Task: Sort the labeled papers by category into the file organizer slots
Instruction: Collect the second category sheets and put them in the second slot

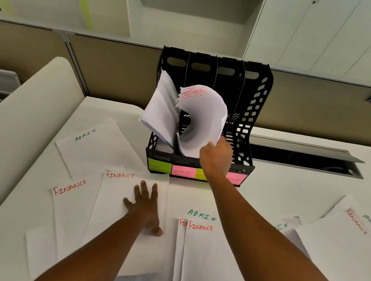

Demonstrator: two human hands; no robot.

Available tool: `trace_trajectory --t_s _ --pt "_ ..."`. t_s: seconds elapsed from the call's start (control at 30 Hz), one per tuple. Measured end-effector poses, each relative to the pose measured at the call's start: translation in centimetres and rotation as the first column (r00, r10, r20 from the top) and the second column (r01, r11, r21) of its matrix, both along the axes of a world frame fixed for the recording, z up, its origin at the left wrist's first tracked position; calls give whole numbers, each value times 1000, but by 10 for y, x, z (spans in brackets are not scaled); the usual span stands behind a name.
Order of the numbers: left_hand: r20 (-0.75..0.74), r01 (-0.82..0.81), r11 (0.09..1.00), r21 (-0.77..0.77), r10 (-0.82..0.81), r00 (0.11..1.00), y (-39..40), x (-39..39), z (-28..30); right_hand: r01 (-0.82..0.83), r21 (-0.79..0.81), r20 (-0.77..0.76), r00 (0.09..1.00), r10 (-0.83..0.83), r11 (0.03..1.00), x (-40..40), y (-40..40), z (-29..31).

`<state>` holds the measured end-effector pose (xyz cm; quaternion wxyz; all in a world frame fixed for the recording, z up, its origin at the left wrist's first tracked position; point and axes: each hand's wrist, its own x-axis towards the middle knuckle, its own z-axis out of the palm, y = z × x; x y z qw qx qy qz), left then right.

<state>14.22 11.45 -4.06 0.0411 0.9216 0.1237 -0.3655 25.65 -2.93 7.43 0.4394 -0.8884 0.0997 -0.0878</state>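
Note:
A black file organizer [249, 115] stands at the back of the desk, its slots tagged HR, SPORTS, FINANCE and ADMIN on sticky notes [183, 171]. My right hand [216, 157] grips a curled stack of SPORTS papers [205, 119] whose lower end sits in the second slot. A leaning stack of white sheets [158, 109] fills the HR slot. My left hand [145, 207] lies flat, fingers spread, on a FINANCE sheet [117, 199]. Other FINANCE and ADMIN sheets [200, 241] lie spread over the desk.
An ADMIN sheet [91, 148] lies at back left and more sheets [354, 233] overlap at right. A cable slot [305, 158] opens in the desk behind the organizer. A partition wall [118, 68] and cupboards stand beyond.

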Motion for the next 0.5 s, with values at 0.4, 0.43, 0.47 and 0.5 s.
trace_trajectory --t_s 0.4,0.43,0.47,0.5 --pt "-19 -11 1000 14 11 1000 -1 3 -2 132 104 395 904 -163 986 6 16 34" --pt "-16 -13 1000 15 13 1000 -1 3 -3 133 115 417 893 -170 984 7 15 37" --pt "-16 -14 1000 16 14 1000 0 3 -3 135 121 435 883 -175 983 8 16 38" --pt "-16 -14 1000 16 14 1000 0 3 -4 137 120 452 874 -177 983 8 16 39"
